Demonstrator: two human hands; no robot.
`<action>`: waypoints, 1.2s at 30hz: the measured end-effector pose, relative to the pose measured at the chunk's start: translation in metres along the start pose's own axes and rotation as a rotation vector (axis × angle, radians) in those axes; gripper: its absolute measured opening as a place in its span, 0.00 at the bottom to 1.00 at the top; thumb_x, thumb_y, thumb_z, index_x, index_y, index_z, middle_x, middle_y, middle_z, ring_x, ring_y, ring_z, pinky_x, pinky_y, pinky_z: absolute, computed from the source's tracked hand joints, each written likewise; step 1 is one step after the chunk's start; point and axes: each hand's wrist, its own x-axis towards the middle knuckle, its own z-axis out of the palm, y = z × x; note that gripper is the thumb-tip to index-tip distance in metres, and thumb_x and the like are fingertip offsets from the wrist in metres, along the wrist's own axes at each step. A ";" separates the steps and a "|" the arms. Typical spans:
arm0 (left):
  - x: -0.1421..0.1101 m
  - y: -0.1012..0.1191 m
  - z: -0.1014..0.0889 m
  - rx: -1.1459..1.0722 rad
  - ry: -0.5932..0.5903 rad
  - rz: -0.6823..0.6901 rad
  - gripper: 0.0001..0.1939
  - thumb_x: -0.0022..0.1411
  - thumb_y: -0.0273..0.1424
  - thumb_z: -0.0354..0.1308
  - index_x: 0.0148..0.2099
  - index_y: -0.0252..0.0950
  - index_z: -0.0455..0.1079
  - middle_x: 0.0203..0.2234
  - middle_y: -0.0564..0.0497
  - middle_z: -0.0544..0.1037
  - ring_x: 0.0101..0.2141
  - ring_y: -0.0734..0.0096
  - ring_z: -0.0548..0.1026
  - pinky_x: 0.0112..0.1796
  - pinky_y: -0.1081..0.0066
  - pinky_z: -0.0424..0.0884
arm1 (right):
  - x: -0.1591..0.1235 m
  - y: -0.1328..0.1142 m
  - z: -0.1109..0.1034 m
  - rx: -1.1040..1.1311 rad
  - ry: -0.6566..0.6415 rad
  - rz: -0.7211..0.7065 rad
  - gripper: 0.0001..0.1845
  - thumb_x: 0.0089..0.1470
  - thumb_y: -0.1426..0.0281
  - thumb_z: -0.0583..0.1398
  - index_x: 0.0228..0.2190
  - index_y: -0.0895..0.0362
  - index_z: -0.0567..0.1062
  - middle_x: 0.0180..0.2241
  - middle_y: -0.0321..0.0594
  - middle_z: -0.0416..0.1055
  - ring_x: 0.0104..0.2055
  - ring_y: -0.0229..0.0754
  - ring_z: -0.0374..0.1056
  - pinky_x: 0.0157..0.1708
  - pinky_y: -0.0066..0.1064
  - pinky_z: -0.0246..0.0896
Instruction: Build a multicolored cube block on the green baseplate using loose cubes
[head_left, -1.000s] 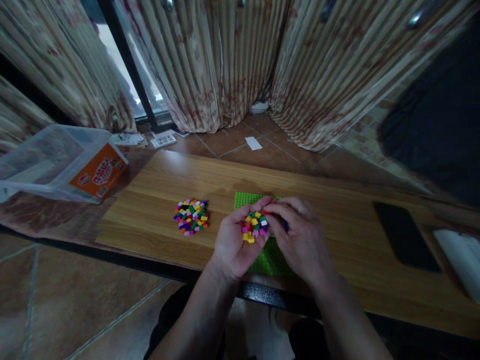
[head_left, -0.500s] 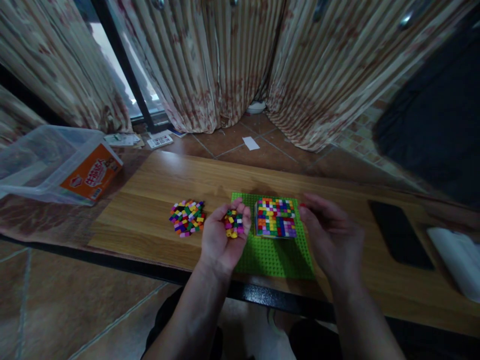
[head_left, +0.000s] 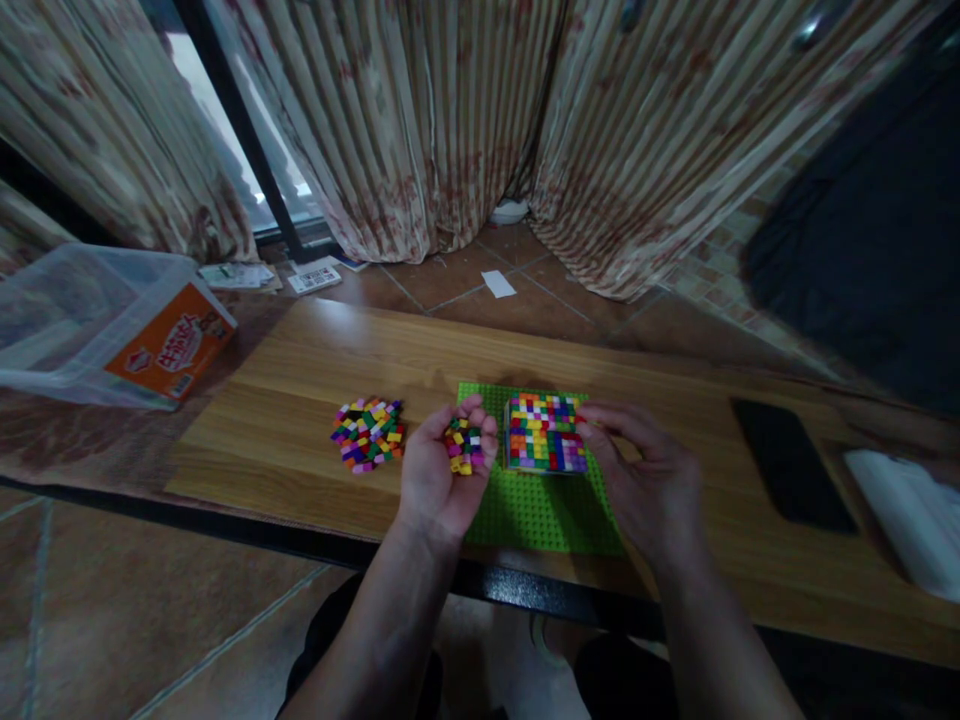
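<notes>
My left hand (head_left: 442, 470) is cupped palm up over the left edge of a green baseplate (head_left: 536, 510), holding a small heap of coloured bricks (head_left: 463, 446). On the plate stands a square block of many-coloured bricks (head_left: 545, 432). My right hand (head_left: 645, 478) is at the block's right side, fingers curled and fingertips touching its right edge. What the fingertips pinch, if anything, is too small to make out. A loose pile of coloured bricks (head_left: 366, 434) lies on the wooden table (head_left: 300, 400) left of my left hand.
A clear plastic box with an orange label (head_left: 112, 325) sits at the far left. A dark phone (head_left: 791, 458) lies on the table at right, with a white object (head_left: 911, 515) beyond it. Striped curtains (head_left: 450, 120) hang behind; papers lie on the tiled floor.
My hands were together over the plate, hiding the block. They have parted: the left drew left with its bricks, the right swung out and came back to the block's right edge.
</notes>
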 end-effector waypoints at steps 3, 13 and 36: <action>0.000 0.000 0.000 0.003 -0.002 0.003 0.12 0.67 0.25 0.46 0.36 0.27 0.70 0.22 0.50 0.71 0.23 0.75 0.72 0.21 0.80 0.68 | 0.001 0.003 0.001 0.037 -0.008 0.034 0.06 0.55 0.65 0.64 0.34 0.48 0.82 0.43 0.39 0.76 0.48 0.45 0.72 0.50 0.43 0.66; 0.000 0.002 0.000 0.030 -0.002 0.013 0.14 0.67 0.26 0.45 0.35 0.27 0.70 0.22 0.50 0.70 0.23 0.76 0.72 0.22 0.80 0.69 | -0.004 0.011 0.011 0.111 -0.102 0.203 0.06 0.49 0.63 0.67 0.32 0.46 0.83 0.49 0.40 0.71 0.55 0.50 0.66 0.54 0.48 0.62; -0.002 0.003 0.001 0.041 0.009 0.027 0.12 0.66 0.25 0.47 0.35 0.27 0.71 0.22 0.49 0.71 0.23 0.77 0.72 0.21 0.81 0.68 | -0.002 0.015 0.024 0.397 -0.022 0.447 0.09 0.37 0.64 0.72 0.26 0.50 0.82 0.42 0.38 0.76 0.52 0.48 0.68 0.52 0.46 0.64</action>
